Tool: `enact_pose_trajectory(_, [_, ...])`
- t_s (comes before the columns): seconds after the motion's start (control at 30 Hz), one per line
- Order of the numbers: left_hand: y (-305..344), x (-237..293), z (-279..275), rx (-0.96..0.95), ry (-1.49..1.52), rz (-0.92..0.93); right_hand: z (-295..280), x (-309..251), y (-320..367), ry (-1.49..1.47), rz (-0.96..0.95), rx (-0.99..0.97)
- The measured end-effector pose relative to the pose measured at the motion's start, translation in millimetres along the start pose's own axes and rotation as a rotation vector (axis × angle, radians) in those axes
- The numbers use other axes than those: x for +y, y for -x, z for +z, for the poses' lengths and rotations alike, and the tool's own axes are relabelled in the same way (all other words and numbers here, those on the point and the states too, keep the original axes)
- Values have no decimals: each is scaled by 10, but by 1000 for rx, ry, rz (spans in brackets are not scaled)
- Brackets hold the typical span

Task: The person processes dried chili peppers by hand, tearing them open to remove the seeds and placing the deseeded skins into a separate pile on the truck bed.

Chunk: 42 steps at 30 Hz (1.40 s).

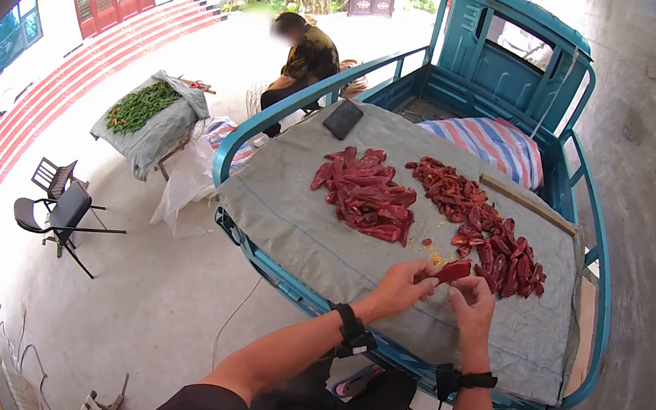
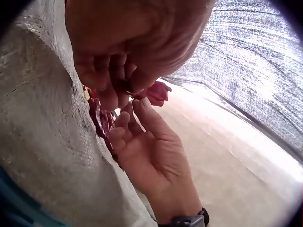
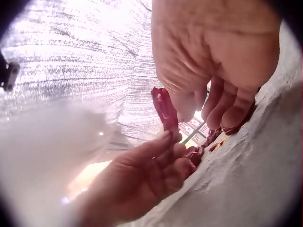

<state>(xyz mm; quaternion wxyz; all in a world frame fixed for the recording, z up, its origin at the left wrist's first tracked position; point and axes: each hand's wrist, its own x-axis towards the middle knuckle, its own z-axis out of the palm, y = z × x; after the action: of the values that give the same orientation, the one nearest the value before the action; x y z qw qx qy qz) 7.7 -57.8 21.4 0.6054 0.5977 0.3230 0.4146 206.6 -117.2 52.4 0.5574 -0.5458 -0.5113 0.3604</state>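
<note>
A red chili pepper (image 1: 454,270) is held over the grey sackcloth (image 1: 301,218) spread on a teal cart bed. My left hand (image 1: 423,275) pinches its left end and my right hand (image 1: 461,287) grips its right end. In the left wrist view the left hand (image 2: 125,92) curls its fingers onto the pepper (image 2: 157,92), with the right hand (image 2: 130,113) reaching up from below. Seen from the right wrist, the pepper (image 3: 164,108) stands upright between the right hand (image 3: 199,109) and the left hand (image 3: 170,146).
Two piles of red peppers (image 1: 367,194) (image 1: 491,236) lie on the cloth, with yellow seeds (image 1: 435,259) nearby. A black flat object (image 1: 342,119), a wooden stick (image 1: 525,203) and a striped cloth (image 1: 488,142) lie farther back. A seated person (image 1: 304,63), green peppers (image 1: 141,106) and folding chairs (image 1: 59,209) are to the left.
</note>
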Motion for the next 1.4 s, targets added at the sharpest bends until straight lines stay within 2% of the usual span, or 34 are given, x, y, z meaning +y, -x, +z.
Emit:
enact_pose_trajectory(0.1, [34,80,-121,54,-62,16,-278,161,-29,335,-166,104])
enact_pose_trajectory(0.17, [61,186,-177,88,-138,34,-426,231,-16,421,-157,177])
enact_pose_trajectory(0.27, [-17,48,-248,179,-258,116,-595,410,-5,528,-198,237])
enact_pose_trajectory(0.37, [14,135,-314,287,-486,210,-630,528,-7,485,-245,277])
enact_pose_trajectory(0.4, [32,165,-325,304,-431,182,-618,521,-3,466,-223,271])
enact_pose_trajectory(0.63, [15,33,-415,320,-530,182,-576,439,17,532,-229,263])
enact_pose_trajectory(0.73, [-40,81,-441,302,-399,135,-569,432,25,526,-227,265])
enact_pose_trajectory(0.83, [-90,184,-493,334,-403,168,-564,419,25,524,-239,267])
enact_pose_trajectory(0.93, [-190,353,-704,443,-466,206,-555,405,30,521,-242,265])
enact_pose_trajectory(1.13, [-388,630,-1124,579,-737,185,-554,399,31,524,-270,263])
enact_pose_trajectory(1.23, [-461,664,-1285,614,-1003,134,-552,391,54,531,-286,268])
enact_pose_trajectory(1.27, [-456,639,-1278,698,-1107,285,-552,394,48,531,-289,268])
enact_pose_trajectory(1.4, [-406,634,-1149,678,-1193,481,-533,386,34,503,-278,263])
